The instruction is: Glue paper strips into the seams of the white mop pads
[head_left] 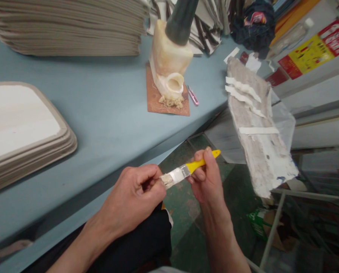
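Note:
A paintbrush (180,173) with a yellow handle and a metal ferrule, partly wrapped in white, is held out over the floor in front of the table edge. My right hand (206,176) is closed around its yellow handle. With thumb and forefinger, my left hand (141,189) pinches the bristle tip, which looks pale and caked; the fingertips hide the very end. Beyond the hands, a glue-stained plastic container (171,53) with a spout stands on a brown square board (154,102). Small pink snips (193,96) lie beside that board.
Grey-edged panels with a white top (21,121) are stacked at left, another tall stack (72,30) behind. A stained board with white strips (257,121) juts past the table's right end. A metal frame (274,227) stands at lower right.

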A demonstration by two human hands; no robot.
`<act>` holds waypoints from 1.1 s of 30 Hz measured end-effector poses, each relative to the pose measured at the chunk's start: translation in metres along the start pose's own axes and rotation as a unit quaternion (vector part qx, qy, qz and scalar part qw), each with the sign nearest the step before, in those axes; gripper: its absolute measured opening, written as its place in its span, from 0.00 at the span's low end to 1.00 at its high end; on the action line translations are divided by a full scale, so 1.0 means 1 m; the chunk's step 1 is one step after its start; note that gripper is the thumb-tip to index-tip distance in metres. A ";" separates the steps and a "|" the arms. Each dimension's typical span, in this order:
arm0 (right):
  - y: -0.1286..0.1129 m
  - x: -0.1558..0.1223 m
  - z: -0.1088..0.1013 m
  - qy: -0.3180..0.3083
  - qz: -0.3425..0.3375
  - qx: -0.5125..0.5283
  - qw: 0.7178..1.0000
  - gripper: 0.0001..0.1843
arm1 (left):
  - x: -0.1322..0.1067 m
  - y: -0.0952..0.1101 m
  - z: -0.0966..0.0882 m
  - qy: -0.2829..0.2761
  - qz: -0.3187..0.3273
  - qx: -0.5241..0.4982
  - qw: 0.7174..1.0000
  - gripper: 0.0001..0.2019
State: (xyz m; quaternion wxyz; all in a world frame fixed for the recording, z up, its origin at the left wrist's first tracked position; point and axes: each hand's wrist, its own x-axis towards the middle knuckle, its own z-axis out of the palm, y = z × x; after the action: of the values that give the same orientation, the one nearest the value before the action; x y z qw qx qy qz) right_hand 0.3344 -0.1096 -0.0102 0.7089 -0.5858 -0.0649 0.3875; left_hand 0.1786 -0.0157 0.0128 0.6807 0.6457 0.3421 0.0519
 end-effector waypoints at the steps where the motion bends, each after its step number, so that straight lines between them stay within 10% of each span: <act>1: -0.006 -0.002 -0.002 -0.005 -0.040 -0.019 0.999 0.31 | 0.002 -0.003 0.002 0.007 -0.006 0.000 1.000 0.13; 8: -0.068 -0.015 -0.024 0.061 -0.265 -0.015 0.962 0.24 | 0.001 -0.017 0.005 0.079 -0.018 0.016 0.997 0.15; 33: -0.028 -0.007 -0.017 -0.102 -0.268 -0.113 0.951 0.25 | -0.011 -0.006 -0.004 -0.057 -0.037 -0.101 0.993 0.19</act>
State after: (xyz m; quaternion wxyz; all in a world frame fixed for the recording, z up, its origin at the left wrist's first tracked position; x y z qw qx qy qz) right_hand 0.3523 -0.1273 0.0117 0.7056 -0.5805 -0.3345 0.2309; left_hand 0.1657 -0.0186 0.0118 0.7624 0.5622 0.3195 0.0238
